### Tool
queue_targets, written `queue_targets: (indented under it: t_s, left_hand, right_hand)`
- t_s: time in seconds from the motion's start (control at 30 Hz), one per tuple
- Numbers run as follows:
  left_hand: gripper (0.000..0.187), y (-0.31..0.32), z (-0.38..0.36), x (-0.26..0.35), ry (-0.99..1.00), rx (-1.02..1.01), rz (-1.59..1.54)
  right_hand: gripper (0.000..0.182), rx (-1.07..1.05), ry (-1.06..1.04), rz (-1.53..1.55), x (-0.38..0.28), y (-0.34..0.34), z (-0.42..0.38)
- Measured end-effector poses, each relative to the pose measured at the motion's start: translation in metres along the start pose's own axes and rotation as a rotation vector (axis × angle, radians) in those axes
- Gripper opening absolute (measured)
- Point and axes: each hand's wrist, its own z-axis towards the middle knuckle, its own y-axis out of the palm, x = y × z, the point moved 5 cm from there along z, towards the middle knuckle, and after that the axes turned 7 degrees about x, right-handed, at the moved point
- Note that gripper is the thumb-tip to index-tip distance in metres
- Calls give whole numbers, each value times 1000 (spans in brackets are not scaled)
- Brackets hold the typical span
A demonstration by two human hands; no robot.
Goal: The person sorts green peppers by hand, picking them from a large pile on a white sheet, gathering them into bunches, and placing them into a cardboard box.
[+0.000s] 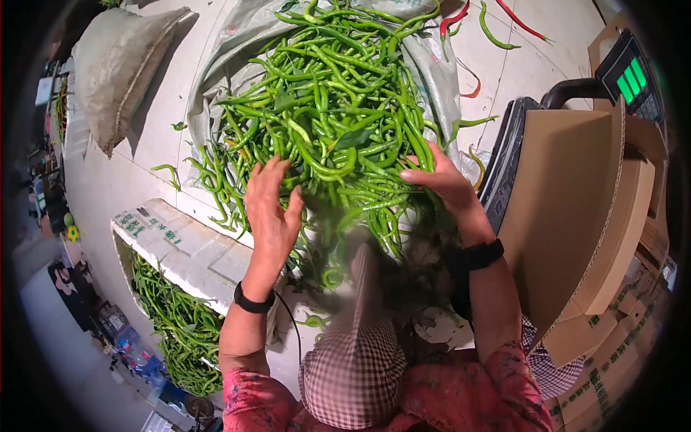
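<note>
From where I stand, a big heap of green peppers [338, 93] sits right in front of the person, spilling over an opened woven sack [216, 72] spread on the pale tiled floor [119, 183]. Both hands are at the near part of the heap, one to each side. The left hand [273, 209] has its fingers loosely spread and curved, thumb apart, and I see nothing gripped in it. The right hand [445, 186] reaches in at the other edge, thumb and fingers apart against the peppers; some of its fingers are hidden, so I cannot tell whether it grasps any. A black band [254, 299] circles the left wrist, and a checked cap [353, 381] shows between the arms. On the person's left, a white foam box [201, 245] lies with more peppers [176, 327] at its open side, and a stuffed bag [119, 68] rests farther off. On the right stands an open cardboard box [561, 201] beside a lit green display [632, 81]. Beyond the sack, a red pepper [524, 21] lies on the tiles.
</note>
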Motion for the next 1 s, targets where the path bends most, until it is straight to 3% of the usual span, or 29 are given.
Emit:
queue_targets:
  t_s: [0.1,0.13,0.2,0.23,0.27,0.3,0.37,0.4,0.47,0.53,0.6,0.63,0.67,0.73,0.77,0.8,0.9,0.93,1.0]
  left_hand:
    - [60,9,5,14,-68,-86,-182]
    - [72,18,6,11,-74,-77,-193]
    - [81,47,-2,-6,-246,-106,-347]
    - [85,57,-10,-9,-495,-320,-473]
    - [86,67,-19,-7,-533,-266,-606]
    - [87,77,-26,-10,-472,-203,-582]
    - [82,94,-38,-14,-306,-29,-414]
    - [82,100,-37,-10,-304,-33,-420]
    - [82,105,-37,2,-112,-96,42]
    - [70,104,-27,10,-127,-56,72]
    - [61,99,-22,17,-116,-219,60]
    - [46,82,-10,31,-133,-228,42]
    - [37,72,-4,30,-378,-294,-165]
    - [31,47,7,34,-592,-234,-805]
    - [35,40,10,32,-659,-243,-918]
    - [37,34,14,30,-606,-258,-885]
    - [38,30,-5,44,-701,-595,-872]
    - [34,22,-7,55,-649,-553,-991]
    - [26,7,-7,52,-720,-541,-935]
  right_hand:
    - [76,8,-69,-215,14,-1,0]
    - [74,-4,-90,-351,16,-1,-2]
    - [69,59,-117,-399,23,-7,-2]
    - [67,189,-181,-695,17,-12,-4]
    - [65,318,-236,-987,12,-16,-7]
    - [68,130,-83,-285,29,-19,1]
    - [67,125,-31,-231,26,-16,4]
    - [65,126,18,-187,21,-16,2]
    - [68,11,-25,-113,15,-1,0]
    - [68,-58,9,-312,20,12,9]
    - [64,-35,-19,-387,8,19,-9]
    - [61,-34,26,-250,0,26,-18]
    - [57,-27,68,-116,-8,28,-24]
    - [59,-43,70,-79,-16,19,-29]
    - [59,-43,74,-44,-15,12,-29]
    - [58,-45,74,-10,-14,11,-28]
    - [57,11,-3,-43,2,2,-32]
    - [57,21,18,-63,4,2,-35]
    - [57,110,-25,-76,-11,-2,-53]
